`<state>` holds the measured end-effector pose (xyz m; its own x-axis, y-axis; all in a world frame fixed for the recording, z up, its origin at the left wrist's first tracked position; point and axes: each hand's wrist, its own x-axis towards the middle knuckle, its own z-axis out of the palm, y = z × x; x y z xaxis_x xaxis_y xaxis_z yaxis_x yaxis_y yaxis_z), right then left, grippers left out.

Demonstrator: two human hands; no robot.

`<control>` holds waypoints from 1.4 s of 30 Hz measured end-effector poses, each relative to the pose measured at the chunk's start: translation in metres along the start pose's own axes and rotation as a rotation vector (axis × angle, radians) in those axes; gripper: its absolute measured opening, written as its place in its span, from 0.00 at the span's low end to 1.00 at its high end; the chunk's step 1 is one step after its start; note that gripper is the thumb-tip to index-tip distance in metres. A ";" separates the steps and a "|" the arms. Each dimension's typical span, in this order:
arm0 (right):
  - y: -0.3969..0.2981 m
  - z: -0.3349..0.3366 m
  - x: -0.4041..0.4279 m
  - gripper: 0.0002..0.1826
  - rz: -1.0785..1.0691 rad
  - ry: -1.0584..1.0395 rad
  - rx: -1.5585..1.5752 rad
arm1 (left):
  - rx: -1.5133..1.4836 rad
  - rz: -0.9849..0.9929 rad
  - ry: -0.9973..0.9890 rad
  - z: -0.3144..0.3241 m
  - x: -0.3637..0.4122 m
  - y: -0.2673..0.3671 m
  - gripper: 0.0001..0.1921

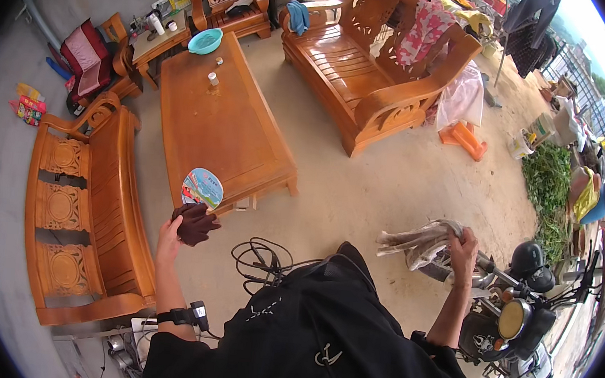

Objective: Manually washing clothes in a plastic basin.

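My left hand [169, 236] grips a dark brown cloth [196, 224] by its edge, close to the near corner of a low wooden table [214, 137]. On that corner lies a round printed hand fan [203, 186], its lower edge hidden by the cloth. Out to the right, my right hand [462, 253] pinches a greyish-white, soiled rag [423, 241] that hangs down in front of a motorcycle's front wheel [436, 270]. Farther along the table stand a small white-capped bottle [213, 78] and a turquoise plastic basin [205, 41].
Carved wooden benches stand left [99, 197] and back right [342, 56] of the table. A coiled black cable [257, 261] lies on the floor by my feet. The parked motorcycle [511, 318] is close on my right. Beyond it are cut green plants [546, 185] and an orange plastic stool [464, 140].
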<state>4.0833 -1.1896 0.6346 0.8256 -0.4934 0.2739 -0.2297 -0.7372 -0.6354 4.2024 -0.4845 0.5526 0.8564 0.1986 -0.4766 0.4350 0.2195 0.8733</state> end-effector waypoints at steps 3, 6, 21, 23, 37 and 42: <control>0.028 0.061 0.087 0.10 0.011 -0.070 0.114 | -0.026 0.034 -0.046 0.050 0.063 0.038 0.22; 0.015 0.114 0.181 0.08 0.032 -0.184 0.191 | -0.091 -0.052 0.014 0.066 0.134 0.039 0.24; -0.251 0.341 0.691 0.06 -0.286 -0.479 0.595 | -0.588 -0.235 0.533 0.148 0.426 0.082 0.29; -0.287 0.376 0.749 0.07 -0.148 -0.494 0.613 | -0.746 -0.243 0.550 0.156 0.472 0.084 0.23; -0.500 0.675 1.140 0.12 0.009 -0.561 0.986 | -0.888 -0.459 0.472 0.127 0.730 0.169 0.21; -0.538 0.769 1.297 0.11 -0.016 -0.457 0.995 | -0.829 -0.320 0.428 0.177 0.796 0.269 0.21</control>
<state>5.6742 -1.0778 0.7763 0.9853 -0.1174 0.1243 0.1322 0.0619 -0.9893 5.0503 -0.4364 0.4261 0.4882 0.3061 -0.8173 0.1560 0.8908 0.4268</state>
